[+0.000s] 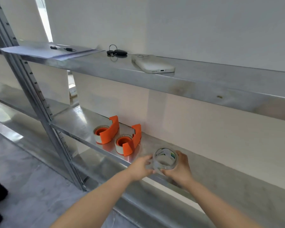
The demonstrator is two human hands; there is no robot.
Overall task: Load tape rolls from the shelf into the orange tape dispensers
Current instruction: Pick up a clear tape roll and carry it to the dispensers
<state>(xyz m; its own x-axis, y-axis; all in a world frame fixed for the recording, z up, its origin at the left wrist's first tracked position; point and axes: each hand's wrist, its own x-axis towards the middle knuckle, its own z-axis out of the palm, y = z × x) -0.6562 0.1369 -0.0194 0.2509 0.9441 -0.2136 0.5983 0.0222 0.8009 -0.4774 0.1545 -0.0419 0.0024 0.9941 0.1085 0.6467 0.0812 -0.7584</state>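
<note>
Steel shelf [204, 178] (white wall behind) bears two orange dispensers [120, 137]; both hands' fingers [148, 159] grip a clear tape roll [165, 160].

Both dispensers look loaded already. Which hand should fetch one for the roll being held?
Left. The left hand sits on the roll's dispenser side, nearest the closer dispenser. The right hand wraps the roll's far side, so it can keep holding.

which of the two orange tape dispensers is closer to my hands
The right-hand orange dispenser, the one nearer the clear tape roll you hold. The other dispenser sits further left and further back.
</note>
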